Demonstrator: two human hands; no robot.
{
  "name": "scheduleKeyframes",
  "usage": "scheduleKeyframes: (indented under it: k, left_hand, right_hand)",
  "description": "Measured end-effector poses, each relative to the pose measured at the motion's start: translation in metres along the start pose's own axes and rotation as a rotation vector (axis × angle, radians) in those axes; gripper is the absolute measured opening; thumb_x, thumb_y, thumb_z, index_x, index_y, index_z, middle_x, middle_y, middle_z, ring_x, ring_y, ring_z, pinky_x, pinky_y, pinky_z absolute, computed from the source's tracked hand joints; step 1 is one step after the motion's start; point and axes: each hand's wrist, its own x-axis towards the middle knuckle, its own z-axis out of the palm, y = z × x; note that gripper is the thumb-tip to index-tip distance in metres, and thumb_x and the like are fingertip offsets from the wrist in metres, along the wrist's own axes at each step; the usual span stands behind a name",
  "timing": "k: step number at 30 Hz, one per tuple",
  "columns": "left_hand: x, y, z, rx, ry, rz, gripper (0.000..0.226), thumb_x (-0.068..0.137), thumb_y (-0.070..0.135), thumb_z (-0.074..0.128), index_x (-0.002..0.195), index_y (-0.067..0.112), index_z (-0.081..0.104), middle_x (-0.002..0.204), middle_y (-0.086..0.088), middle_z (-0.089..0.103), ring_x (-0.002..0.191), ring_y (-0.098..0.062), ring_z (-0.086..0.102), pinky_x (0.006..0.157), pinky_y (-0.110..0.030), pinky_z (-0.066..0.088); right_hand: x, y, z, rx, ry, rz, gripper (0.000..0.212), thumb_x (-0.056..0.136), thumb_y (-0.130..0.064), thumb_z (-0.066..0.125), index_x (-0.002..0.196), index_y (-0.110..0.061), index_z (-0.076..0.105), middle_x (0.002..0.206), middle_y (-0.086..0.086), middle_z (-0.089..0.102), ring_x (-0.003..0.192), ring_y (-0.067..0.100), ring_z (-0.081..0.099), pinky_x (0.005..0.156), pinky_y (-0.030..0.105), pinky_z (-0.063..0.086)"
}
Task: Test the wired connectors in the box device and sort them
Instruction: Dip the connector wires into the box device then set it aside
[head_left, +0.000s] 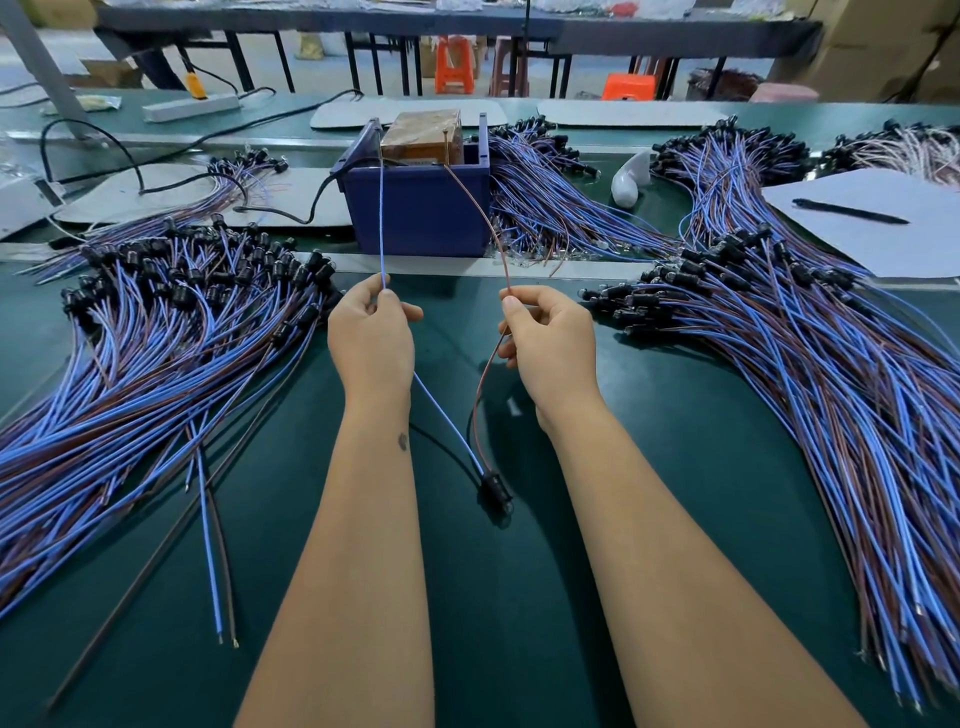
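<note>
the connector (494, 487) hangs below both grips, its blue wire (382, 218) and brown wire (480, 208) running up and away into the blue box (415, 208). left hand (371, 338) pinches the blue, right hand (550, 345) pinches the brown. testing looks underway; big piles (156, 332) lie on either side, which are sorted i cannot tell.

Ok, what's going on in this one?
A person is testing one wired connector. The left hand pinches its blue wire and the right hand pinches its brown wire, both wires running up to the blue box device. The black connector body hangs between the forearms. Large piles of wired connectors lie on either side.
</note>
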Motion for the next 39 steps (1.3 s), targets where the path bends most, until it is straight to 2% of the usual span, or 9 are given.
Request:
scheduleKeyframes:
  k: [4, 10, 18, 22, 27, 33, 39]
  left_hand:
    - [0.0023, -0.0011, 0.0017, -0.004, -0.001, 0.002, 0.023, 0.098, 0.012, 0.045, 0.110, 0.025, 0.060, 0.066, 0.005, 0.064, 0.055, -0.012, 0.038, 0.057, -0.027, 0.035]
    - [0.0061, -0.0027, 0.0011, 0.000, 0.015, -0.009, 0.030, 0.099, 0.013, 0.045, 0.122, 0.018, 0.062, 0.064, 0.006, 0.064, 0.053, -0.011, 0.038, 0.055, -0.026, 0.037]
    - [0.0065, -0.0010, 0.0014, -0.014, 0.010, -0.019, 0.022, 0.099, 0.012, 0.046, 0.110, 0.026, 0.059, 0.063, 0.007, 0.064, 0.052, -0.011, 0.037, 0.056, -0.027, 0.037]
    - [0.0070, -0.0022, 0.0014, -0.028, 0.014, -0.028, 0.024, 0.099, 0.012, 0.046, 0.116, 0.021, 0.061, 0.062, 0.006, 0.064, 0.043, -0.007, 0.035, 0.048, -0.021, 0.035]
    - [0.0072, -0.0015, 0.0008, -0.026, 0.011, -0.031, 0.024, 0.100, 0.012, 0.046, 0.116, 0.021, 0.061, 0.063, 0.006, 0.064, 0.042, -0.007, 0.035, 0.048, -0.021, 0.036]
    - [0.0057, -0.0006, 0.0007, -0.012, 0.010, -0.021, 0.022, 0.098, 0.012, 0.046, 0.107, 0.026, 0.060, 0.066, 0.005, 0.066, 0.050, -0.011, 0.037, 0.054, -0.026, 0.036]
    - [0.0050, -0.0009, 0.0005, -0.018, 0.002, -0.012, 0.023, 0.098, 0.011, 0.046, 0.109, 0.025, 0.061, 0.066, 0.004, 0.065, 0.055, -0.010, 0.040, 0.059, -0.027, 0.037]
  right_hand:
    - [0.0005, 0.0002, 0.0006, -0.008, 0.000, -0.001, 0.016, 0.098, -0.015, 0.054, 0.090, -0.025, 0.064, 0.075, 0.002, 0.061, 0.049, 0.004, 0.055, 0.050, 0.016, 0.045]
    - [0.0006, -0.0009, 0.0003, 0.002, 0.006, -0.001, 0.017, 0.098, -0.015, 0.054, 0.088, -0.027, 0.063, 0.074, 0.002, 0.061, 0.049, 0.004, 0.055, 0.050, 0.017, 0.045]
    - [0.0001, -0.0011, 0.0012, 0.013, 0.003, 0.014, 0.017, 0.097, -0.015, 0.054, 0.089, -0.027, 0.063, 0.074, 0.000, 0.061, 0.047, 0.003, 0.055, 0.048, 0.017, 0.045]
    - [-0.0010, -0.0024, 0.0007, 0.014, 0.000, 0.012, 0.019, 0.098, -0.015, 0.053, 0.087, -0.028, 0.062, 0.073, 0.000, 0.061, 0.048, 0.004, 0.055, 0.048, 0.017, 0.045]
    - [-0.0013, -0.0028, 0.0009, -0.006, 0.000, 0.011, 0.016, 0.098, -0.016, 0.053, 0.091, -0.026, 0.063, 0.076, 0.001, 0.062, 0.050, 0.005, 0.056, 0.050, 0.017, 0.046]
    - [-0.0008, -0.0035, 0.0016, -0.009, 0.008, 0.006, 0.017, 0.098, -0.016, 0.053, 0.089, -0.027, 0.062, 0.076, 0.002, 0.062, 0.049, 0.004, 0.056, 0.050, 0.020, 0.047]
    - [-0.0012, -0.0041, 0.0014, -0.013, 0.007, 0.008, 0.020, 0.098, -0.016, 0.053, 0.086, -0.030, 0.061, 0.075, 0.000, 0.062, 0.049, 0.005, 0.056, 0.051, 0.020, 0.048]
